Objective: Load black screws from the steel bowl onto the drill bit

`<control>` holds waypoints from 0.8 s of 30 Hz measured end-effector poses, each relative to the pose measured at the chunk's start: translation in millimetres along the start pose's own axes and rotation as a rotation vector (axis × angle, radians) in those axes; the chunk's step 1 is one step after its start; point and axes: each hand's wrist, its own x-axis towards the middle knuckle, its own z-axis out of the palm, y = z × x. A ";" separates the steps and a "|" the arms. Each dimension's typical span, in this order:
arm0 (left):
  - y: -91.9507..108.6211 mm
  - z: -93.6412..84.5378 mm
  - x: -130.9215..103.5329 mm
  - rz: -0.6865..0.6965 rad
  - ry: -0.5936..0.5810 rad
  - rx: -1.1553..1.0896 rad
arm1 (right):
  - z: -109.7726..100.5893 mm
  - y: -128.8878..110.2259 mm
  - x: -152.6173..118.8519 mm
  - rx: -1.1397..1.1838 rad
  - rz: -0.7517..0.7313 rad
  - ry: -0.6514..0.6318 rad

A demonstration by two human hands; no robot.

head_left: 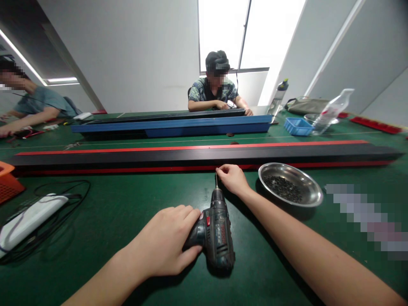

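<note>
My left hand is wrapped round the grip of a cordless drill, which lies on its side over the green table and points away from me. The drill's thin bit reaches toward the near edge of a long black bar with red edges. At the bit's tip, my right hand has its fingers pinched together; whatever they hold is too small to make out. Right of that hand stands a round metal dish with many small dark screws in it.
Across the table, a person works behind a long blue bar. Another person sits at the far left. A white power strip with cables and an orange basket lie left. A blue basket and bottle stand back right.
</note>
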 end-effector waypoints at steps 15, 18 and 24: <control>1.3 -1.6 0.4 -0.010 -0.008 0.006 | -1.2 8.0 9.3 0.042 0.028 -0.070; 5.3 -8.7 0.9 -0.017 -0.059 0.006 | -0.4 10.3 10.6 0.063 0.027 -0.075; 8.9 -14.3 2.4 -0.027 -0.090 0.012 | 1.4 14.5 13.5 0.093 0.038 -0.085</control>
